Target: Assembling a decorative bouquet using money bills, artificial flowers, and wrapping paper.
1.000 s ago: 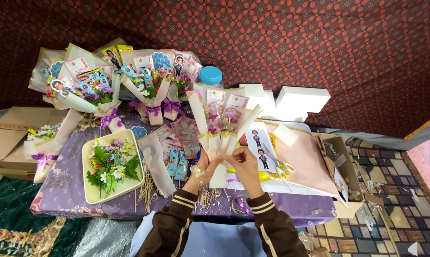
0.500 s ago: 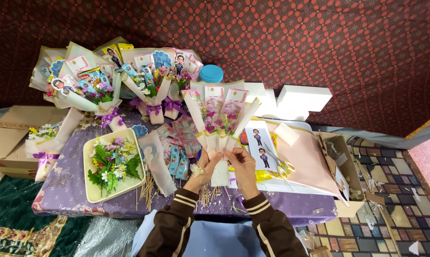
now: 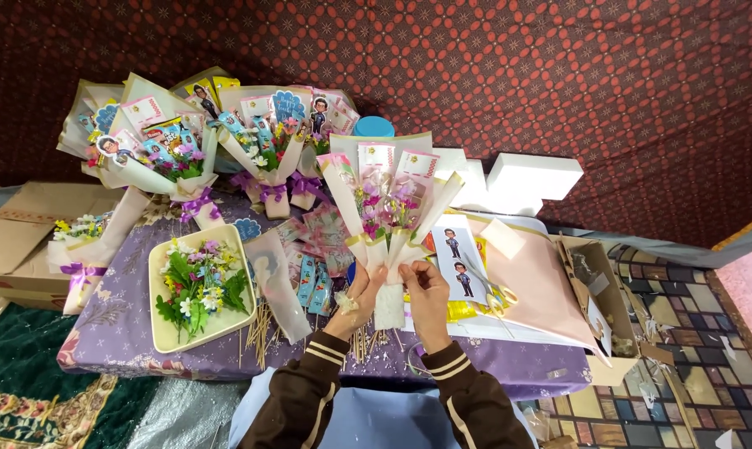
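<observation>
I hold a small bouquet (image 3: 390, 199) upright over the purple-clothed table (image 3: 118, 353). It has pink and purple flowers, folded banknotes and cream wrapping paper, set on a white foam base (image 3: 388, 309). My left hand (image 3: 355, 301) grips the wrapping at the stem from the left. My right hand (image 3: 427, 295) pinches the wrapping on the right side of the stem. Both sleeves are brown with cream stripes.
Several finished bouquets (image 3: 168, 150) stand at the back left. A cream tray (image 3: 161, 274) holds loose flowers. Wooden skewers (image 3: 259, 328), a sheet of cartoon-figure stickers (image 3: 459, 264), peach wrapping paper (image 3: 534, 278), white foam blocks (image 3: 530, 176), a blue-lidded jar (image 3: 373, 126) and cardboard boxes (image 3: 18, 229) surround the work spot.
The bouquet has shifted slightly to the right and my fingers have moved around its stem; the grip stays.
</observation>
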